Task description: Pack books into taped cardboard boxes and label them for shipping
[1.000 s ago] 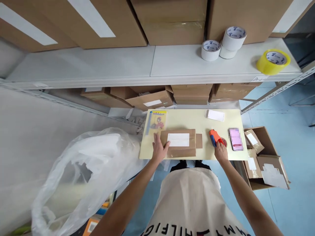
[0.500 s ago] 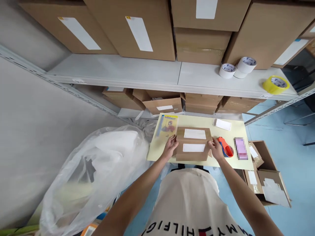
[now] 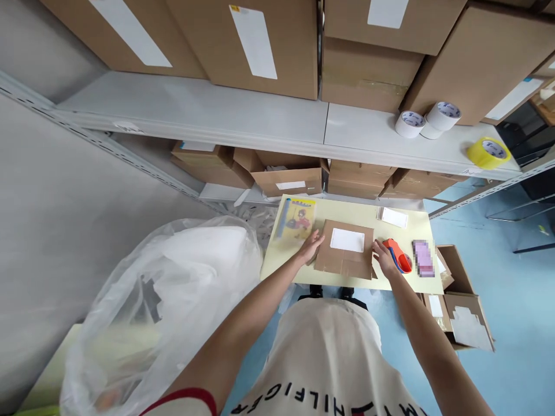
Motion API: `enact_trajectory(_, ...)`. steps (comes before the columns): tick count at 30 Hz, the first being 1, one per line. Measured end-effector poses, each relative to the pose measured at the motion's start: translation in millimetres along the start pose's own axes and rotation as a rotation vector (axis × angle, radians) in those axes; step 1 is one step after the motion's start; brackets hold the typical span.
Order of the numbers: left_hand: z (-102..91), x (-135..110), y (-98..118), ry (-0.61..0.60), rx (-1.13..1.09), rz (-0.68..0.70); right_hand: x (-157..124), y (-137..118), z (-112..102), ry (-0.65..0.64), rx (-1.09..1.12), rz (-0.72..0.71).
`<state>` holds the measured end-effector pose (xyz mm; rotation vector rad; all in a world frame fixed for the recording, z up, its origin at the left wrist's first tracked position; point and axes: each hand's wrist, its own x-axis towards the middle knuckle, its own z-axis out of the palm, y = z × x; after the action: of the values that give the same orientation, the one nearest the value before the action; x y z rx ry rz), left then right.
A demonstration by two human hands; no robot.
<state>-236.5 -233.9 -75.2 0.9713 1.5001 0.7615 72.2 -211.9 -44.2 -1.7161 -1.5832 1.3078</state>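
Note:
A flat brown cardboard parcel (image 3: 346,254) with a white label lies on a small pale yellow table (image 3: 286,263). My left hand (image 3: 313,245) lies against its left edge, fingers stretched out. My right hand (image 3: 382,257) touches its right edge, fingers curled on the cardboard. An orange and blue tape dispenser (image 3: 398,256) sits just right of my right hand. A bagged yellow item with a cartoon print (image 3: 296,219) lies beside my left hand.
A white label sheet (image 3: 393,217) and a pink object (image 3: 422,259) lie on the table. Shelves behind hold cardboard boxes (image 3: 243,40), white tape rolls (image 3: 427,121) and a yellow roll (image 3: 486,152). A large clear plastic bag (image 3: 165,300) stands left; open cartons (image 3: 459,306) sit right.
My right hand left the tape dispenser and joined the left on the parcel. The parcel was turned over and moved toward the table's middle. The camera shifted, showing more shelf.

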Motion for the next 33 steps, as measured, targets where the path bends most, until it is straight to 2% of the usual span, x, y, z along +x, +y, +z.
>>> enact_trajectory(3,-18.2,-26.0,-24.8,-0.057,0.095,0.121,-25.7,21.1,-8.5,0.025,0.072,0.104)
enact_trajectory(5,-24.6,-44.5,-42.8,-0.067,0.209,0.189,-45.7,37.2,-7.2,0.035,0.09,0.099)
enact_trajectory(8,-18.4,-60.9,-61.3,0.047,0.264,0.213,-68.9,55.6,8.5,0.024,-0.001,0.032)
enact_trajectory(11,-5.5,-61.8,-63.0,0.176,0.206,0.21,-76.8,58.3,26.1,0.059,-0.052,-0.027)
enact_trajectory(14,-3.9,-56.3,-50.3,0.25,0.196,0.232,-71.7,46.5,25.0,0.205,-0.058,-0.029)
enact_trajectory(18,-14.1,-43.6,-21.3,0.355,0.196,0.303,-52.8,22.5,-1.1,0.447,-0.098,-0.068)
enact_trajectory(20,-15.7,-33.5,-6.7,0.411,0.2,0.316,-41.3,12.2,-11.1,0.493,-0.147,-0.045)
enact_trajectory(23,-12.7,-20.2,11.9,0.46,0.217,0.302,-28.4,1.2,-14.3,0.522,-0.317,-0.022)
enact_trajectory(26,-10.4,-18.9,31.7,0.541,0.402,0.39,-25.3,-9.1,-13.3,0.559,-0.478,-0.073)
enact_trajectory(28,-10.7,-24.8,48.4,0.481,0.636,0.469,-26.9,-19.2,-16.7,0.492,-0.634,-0.131)
enact_trajectory(31,-11.4,-36.8,75.2,0.223,0.938,0.47,-28.2,-39.4,-28.1,0.193,-0.915,-0.223)
enact_trajectory(33,-10.0,-43.7,89.4,0.132,1.072,0.414,-27.3,-52.2,-35.4,0.027,-1.021,-0.188)
